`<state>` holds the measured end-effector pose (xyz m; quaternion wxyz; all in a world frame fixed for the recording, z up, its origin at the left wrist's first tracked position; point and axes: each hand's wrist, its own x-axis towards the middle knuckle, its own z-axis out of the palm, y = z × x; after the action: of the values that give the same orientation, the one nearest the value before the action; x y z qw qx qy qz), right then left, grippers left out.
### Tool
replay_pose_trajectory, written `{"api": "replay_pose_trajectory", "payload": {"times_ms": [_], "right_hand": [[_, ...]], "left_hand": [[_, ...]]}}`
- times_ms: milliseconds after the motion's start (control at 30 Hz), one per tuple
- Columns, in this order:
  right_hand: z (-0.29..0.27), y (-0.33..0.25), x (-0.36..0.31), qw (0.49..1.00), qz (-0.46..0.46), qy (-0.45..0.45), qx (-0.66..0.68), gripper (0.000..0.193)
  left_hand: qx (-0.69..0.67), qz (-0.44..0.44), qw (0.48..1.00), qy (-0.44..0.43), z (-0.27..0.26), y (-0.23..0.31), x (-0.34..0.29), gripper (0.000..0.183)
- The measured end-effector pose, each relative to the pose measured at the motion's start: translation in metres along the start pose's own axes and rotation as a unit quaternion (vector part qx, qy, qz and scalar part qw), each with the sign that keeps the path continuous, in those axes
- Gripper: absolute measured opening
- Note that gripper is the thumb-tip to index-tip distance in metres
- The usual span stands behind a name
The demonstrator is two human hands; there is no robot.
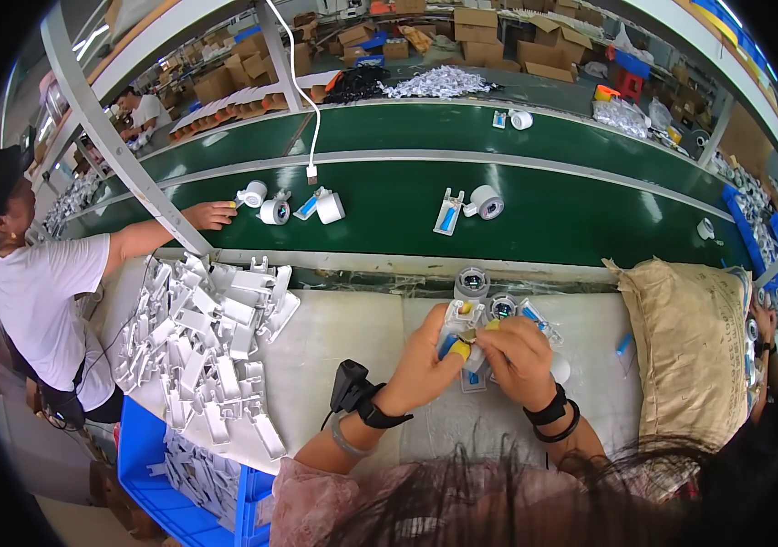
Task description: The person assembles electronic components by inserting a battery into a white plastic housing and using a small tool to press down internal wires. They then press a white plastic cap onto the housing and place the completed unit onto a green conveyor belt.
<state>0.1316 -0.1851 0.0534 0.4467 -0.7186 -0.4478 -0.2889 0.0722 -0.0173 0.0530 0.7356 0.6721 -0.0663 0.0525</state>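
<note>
My left hand (425, 360) grips a white plastic housing (464, 315) with a blue cylinder inside, above the work surface. Yellow covers show on some of my fingertips. Closed in a pinch, my right hand (518, 363) meets the housing's near right side; what its fingertips hold is too small to make out. Just beyond my hands stand a white round unit with a dark glassy top (472, 282) and a similar round unit (502, 306). A white bracket with a blue cylinder (539, 321) lies beside my right hand, partly covered.
White plastic housings are heaped in a pile (211, 337) at left, above a blue bin (252, 497). A tan sack (685, 351) stands at right, near a loose blue cylinder (624, 345). Across the green conveyor (571, 219), a co-worker's hand (211, 215) reaches toward round units. A white cable (316, 128) hangs down.
</note>
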Motion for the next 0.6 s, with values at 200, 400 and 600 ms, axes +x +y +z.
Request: {"api": "replay_pose_trajectory", "payload": {"times_ms": [200, 400, 600], "right_hand": [[-0.0014, -0.0015, 0.0014, 1.0, -0.023, 0.008, 0.003, 0.024], [0.0007, -0.0006, 0.0014, 0.999, -0.039, 0.027, 0.001, 0.028], [0.0022, -0.0009, 0.0015, 0.999, -0.025, 0.03, 0.006, 0.025]], "left_hand": [[0.086, 0.046, 0.995, 0.003, 0.0, 0.0012, -0.0002, 0.047], [0.123, 0.057, 0.991, 0.005, 0.0018, 0.0028, -0.0014, 0.044], [0.155, 0.101, 0.983, 0.002, 0.0009, 0.0031, 0.0014, 0.04]]}}
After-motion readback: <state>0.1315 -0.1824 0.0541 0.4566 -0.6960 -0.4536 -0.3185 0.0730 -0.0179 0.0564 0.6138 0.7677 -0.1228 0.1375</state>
